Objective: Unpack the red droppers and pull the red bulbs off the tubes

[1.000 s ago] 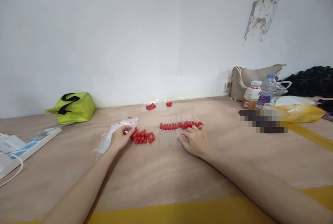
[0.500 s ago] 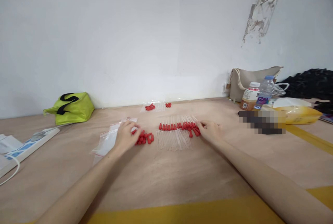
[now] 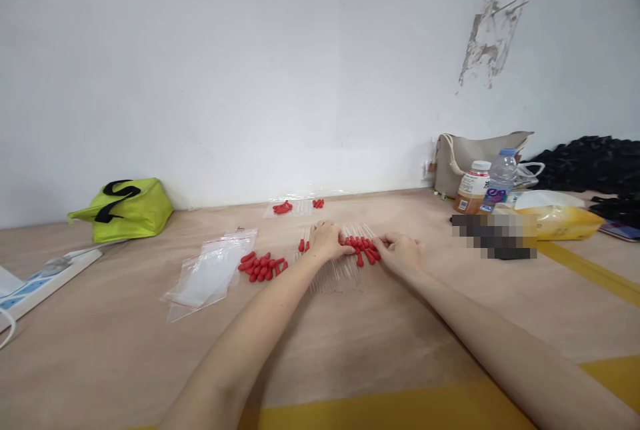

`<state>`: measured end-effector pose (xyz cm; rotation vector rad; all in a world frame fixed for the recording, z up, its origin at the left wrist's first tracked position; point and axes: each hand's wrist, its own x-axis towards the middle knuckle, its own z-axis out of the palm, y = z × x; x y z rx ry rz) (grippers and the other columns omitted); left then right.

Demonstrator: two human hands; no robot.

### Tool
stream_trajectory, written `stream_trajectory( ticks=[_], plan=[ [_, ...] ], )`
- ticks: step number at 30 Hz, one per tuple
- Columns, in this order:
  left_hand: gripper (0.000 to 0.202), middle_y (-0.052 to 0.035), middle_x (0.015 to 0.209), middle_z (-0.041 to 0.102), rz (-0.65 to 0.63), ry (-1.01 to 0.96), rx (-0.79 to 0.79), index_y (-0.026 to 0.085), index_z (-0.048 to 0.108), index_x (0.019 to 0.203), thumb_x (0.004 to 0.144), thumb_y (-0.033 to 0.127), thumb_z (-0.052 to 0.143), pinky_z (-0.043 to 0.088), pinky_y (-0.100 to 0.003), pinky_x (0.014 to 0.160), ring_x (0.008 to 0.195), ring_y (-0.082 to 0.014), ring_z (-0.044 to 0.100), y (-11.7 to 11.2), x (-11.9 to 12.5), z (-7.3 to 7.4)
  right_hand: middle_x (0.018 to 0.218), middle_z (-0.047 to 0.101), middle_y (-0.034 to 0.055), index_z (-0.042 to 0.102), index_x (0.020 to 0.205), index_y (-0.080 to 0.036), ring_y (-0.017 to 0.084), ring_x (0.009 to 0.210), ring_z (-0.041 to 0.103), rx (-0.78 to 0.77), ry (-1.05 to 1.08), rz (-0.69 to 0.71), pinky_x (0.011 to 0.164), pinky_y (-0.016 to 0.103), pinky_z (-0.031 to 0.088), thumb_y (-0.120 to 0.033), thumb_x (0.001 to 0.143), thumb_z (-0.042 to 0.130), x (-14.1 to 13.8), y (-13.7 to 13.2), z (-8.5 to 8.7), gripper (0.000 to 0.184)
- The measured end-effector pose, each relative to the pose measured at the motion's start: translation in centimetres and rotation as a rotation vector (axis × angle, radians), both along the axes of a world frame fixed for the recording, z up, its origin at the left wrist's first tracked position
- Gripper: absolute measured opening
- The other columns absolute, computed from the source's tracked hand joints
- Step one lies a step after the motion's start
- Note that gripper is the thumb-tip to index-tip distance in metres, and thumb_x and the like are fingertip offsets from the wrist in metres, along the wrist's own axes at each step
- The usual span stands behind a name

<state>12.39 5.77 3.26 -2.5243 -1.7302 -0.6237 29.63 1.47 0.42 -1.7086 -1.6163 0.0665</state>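
Several thin clear droppers (image 3: 334, 278) lie side by side, with a row of red rubber bulbs (image 3: 360, 243) across their middle. My left hand (image 3: 327, 241) rests over the left part of this row, thumb spread from the fingers; its fingertips are partly hidden. At the row's right end, my right hand (image 3: 401, 251) has thumb and forefinger pinched at a red rubber bulb (image 3: 376, 256). To the left is a loose heap of red bulbs (image 3: 261, 266). Beside that heap lie clear zip bags (image 3: 213, 273) with red seams.
Farther back lies a clear bag (image 3: 301, 208) with red bulbs. A green pouch (image 3: 133, 210) and a white power strip (image 3: 47, 281) are at left. Bottles (image 3: 473, 189), a grey bag (image 3: 445, 173) and a yellow tissue pack (image 3: 565, 220) stand at right, near a blurred dark object (image 3: 500, 237).
My left hand has moved right, from the loose heap of red bulbs to the row over the clear droppers. My right hand stays at the row's right end. The view has shifted slightly.
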Motion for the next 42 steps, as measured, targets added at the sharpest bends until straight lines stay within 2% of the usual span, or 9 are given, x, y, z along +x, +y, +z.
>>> stream_trajectory(
  ticks=[6,11,14,17,21,26,31,36,42],
  plan=[
    [0.022,-0.0075,0.085,0.060,0.072,-0.089,0.056,0.020,0.066,0.066,0.067,0.041,0.062,0.035,-0.035,0.078,0.091,-0.0245,0.051,-0.7,-0.2,0.3,0.066,0.065,0.0003,0.067,0.067,-0.024,0.016,0.067,0.056,0.025,-0.017,0.034,0.072,0.033,0.027,-0.040,0.077,0.045,-0.2,-0.1,-0.1,0.029],
    [0.018,-0.0062,0.083,0.059,0.099,-0.180,0.151,0.018,0.064,0.071,0.075,0.035,0.056,0.038,-0.034,0.075,0.085,-0.0214,0.052,-3.9,-4.0,0.4,0.070,0.063,0.0018,0.066,0.072,-0.022,0.015,0.069,0.055,0.147,-0.036,0.156,0.070,0.030,0.034,-0.037,0.080,0.044,-0.4,0.0,-0.8,0.028],
    [0.013,-0.0039,0.086,0.058,-0.077,-0.290,0.257,0.020,0.064,0.078,0.076,0.031,0.057,0.039,-0.034,0.076,0.087,-0.0194,0.052,-6.8,-7.4,-0.4,0.089,0.062,0.0068,0.064,0.093,-0.020,0.018,0.084,0.054,0.348,-0.051,0.304,0.075,0.031,0.038,-0.037,0.082,0.046,-1.3,-0.7,-0.6,0.028],
    [0.011,-0.0031,0.086,0.059,-0.225,-0.310,0.272,0.022,0.064,0.081,0.077,0.030,0.058,0.039,-0.035,0.077,0.084,-0.0182,0.051,-9.3,-10.4,-1.4,0.112,0.055,0.0089,0.055,0.113,-0.023,0.021,0.102,0.048,0.467,-0.193,0.475,0.086,0.037,0.033,-0.039,0.082,0.049,-2.8,-2.3,0.0,0.036],
    [0.012,-0.0030,0.084,0.058,-0.342,-0.256,0.296,0.024,0.066,0.085,0.080,0.027,0.055,0.037,-0.037,0.080,0.083,-0.0171,0.050,-10.7,-12.3,-2.3,0.103,0.062,0.0046,0.054,0.114,-0.027,0.021,0.105,0.046,0.463,-0.375,0.675,0.094,0.044,0.019,-0.039,0.084,0.048,-4.6,-4.1,0.2,0.033],
    [0.013,-0.0031,0.085,0.059,-0.348,-0.248,0.317,0.024,0.065,0.088,0.080,0.028,0.054,0.038,-0.035,0.078,0.084,-0.0170,0.050,-10.9,-12.2,-2.8,0.068,0.063,-0.0021,0.064,0.093,-0.028,0.013,0.079,0.051,0.482,-0.394,0.746,0.093,0.043,0.016,-0.032,0.085,0.047,-5.7,-4.7,-0.6,0.019],
    [0.029,-0.0031,0.092,0.062,-0.330,-0.135,0.283,0.024,0.057,0.108,0.080,0.032,0.055,0.034,-0.035,0.078,0.086,-0.0178,0.049,-11.4,-11.0,-2.6,0.062,0.060,-0.0030,0.064,0.084,-0.024,0.012,0.072,0.047,0.490,-0.350,0.739,0.091,0.041,0.018,-0.029,0.085,0.047,-6.1,-5.1,-1.1,0.018],
    [0.016,0.0008,0.067,0.063,-0.377,-0.057,0.375,0.021,0.063,0.079,0.084,0.030,0.051,0.029,-0.032,0.068,0.066,-0.0140,0.047,-11.6,-10.4,-2.8,0.060,0.058,-0.0035,0.063,0.080,-0.022,0.011,0.071,0.046,0.536,-0.390,0.768,0.088,0.040,0.017,-0.027,0.085,0.046,-6.1,-5.3,-1.3,0.018],
    [0.019,0.0001,0.059,0.057,-0.423,0.017,0.481,0.018,0.061,0.073,0.085,0.025,0.048,0.027,-0.031,0.065,0.063,-0.0138,0.043,-12.1,-10.4,-3.0,0.059,0.058,-0.0047,0.061,0.078,-0.022,0.011,0.071,0.045,0.567,-0.420,0.804,0.087,0.039,0.016,-0.024,0.084,0.047,-5.7,-5.5,-1.4,0.015]
  ],
)
